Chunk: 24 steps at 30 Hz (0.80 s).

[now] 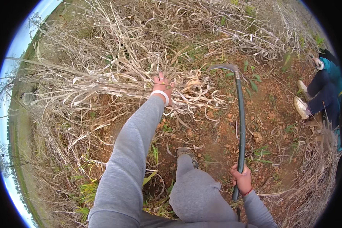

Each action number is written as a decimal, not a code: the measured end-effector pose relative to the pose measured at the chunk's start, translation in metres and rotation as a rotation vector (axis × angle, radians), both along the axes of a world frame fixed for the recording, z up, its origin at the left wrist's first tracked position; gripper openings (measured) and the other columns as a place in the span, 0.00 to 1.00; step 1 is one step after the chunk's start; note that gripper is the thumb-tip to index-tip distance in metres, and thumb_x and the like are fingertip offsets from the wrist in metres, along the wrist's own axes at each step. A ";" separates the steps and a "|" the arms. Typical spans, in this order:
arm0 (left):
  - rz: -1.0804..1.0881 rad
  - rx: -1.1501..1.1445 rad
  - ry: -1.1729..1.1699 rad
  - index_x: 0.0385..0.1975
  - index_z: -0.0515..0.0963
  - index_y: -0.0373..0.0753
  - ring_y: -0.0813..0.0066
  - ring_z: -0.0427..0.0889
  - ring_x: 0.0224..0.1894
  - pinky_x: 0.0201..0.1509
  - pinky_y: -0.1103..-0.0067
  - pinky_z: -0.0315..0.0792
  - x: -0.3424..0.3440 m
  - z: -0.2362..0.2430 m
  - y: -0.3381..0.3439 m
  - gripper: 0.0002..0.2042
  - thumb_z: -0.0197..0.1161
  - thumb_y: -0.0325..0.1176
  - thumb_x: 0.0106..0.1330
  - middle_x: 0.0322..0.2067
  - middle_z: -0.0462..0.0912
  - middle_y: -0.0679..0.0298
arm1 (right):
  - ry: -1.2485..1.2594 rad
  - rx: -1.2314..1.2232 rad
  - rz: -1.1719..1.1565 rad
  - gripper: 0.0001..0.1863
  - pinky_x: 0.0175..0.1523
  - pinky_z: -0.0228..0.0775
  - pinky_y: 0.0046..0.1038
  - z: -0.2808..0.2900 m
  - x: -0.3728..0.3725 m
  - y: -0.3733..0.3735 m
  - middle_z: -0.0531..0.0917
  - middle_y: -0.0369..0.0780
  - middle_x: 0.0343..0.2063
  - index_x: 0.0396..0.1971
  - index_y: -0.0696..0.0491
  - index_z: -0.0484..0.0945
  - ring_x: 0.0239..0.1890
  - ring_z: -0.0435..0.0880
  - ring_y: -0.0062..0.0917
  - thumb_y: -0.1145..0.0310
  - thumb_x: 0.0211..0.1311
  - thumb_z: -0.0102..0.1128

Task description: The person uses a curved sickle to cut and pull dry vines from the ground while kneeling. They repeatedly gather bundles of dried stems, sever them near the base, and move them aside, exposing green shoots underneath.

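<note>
My left hand (162,88) lies on a heap of dry, straw-coloured stalks (114,85), back upward. Its fingers look spread over the leaves, with the tips partly sunk among them. A white band circles that wrist, and one finger bears a ring. At the lower right, my right hand (242,178) is closed round the lower end of a long-handled sickle (241,114). The sickle's dark handle runs up and away from me. Its curved metal blade (223,67) points left, just beyond the heap's right end, over reddish soil.
At the right edge another person (323,91) in dark trousers and light shoes is low to the ground. Reddish, stony soil (269,117) with green sprouts lies between us. Dry stalks stand thickly at the far side (140,22) and lower right (311,182). My knee (201,190) is in front.
</note>
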State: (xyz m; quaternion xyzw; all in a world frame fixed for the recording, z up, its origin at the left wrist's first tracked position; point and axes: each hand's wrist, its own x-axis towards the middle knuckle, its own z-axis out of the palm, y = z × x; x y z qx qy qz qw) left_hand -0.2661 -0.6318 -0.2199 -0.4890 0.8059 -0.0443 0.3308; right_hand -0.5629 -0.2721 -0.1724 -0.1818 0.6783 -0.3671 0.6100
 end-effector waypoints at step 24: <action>0.053 0.165 0.088 0.63 0.66 0.51 0.64 0.72 0.62 0.62 0.73 0.67 0.008 -0.012 -0.015 0.32 0.65 0.48 0.56 0.58 0.74 0.61 | 0.039 0.182 0.373 0.06 0.14 0.60 0.26 -0.111 -0.026 -0.120 0.71 0.33 0.13 0.26 0.56 0.70 0.10 0.68 0.18 0.71 0.59 0.57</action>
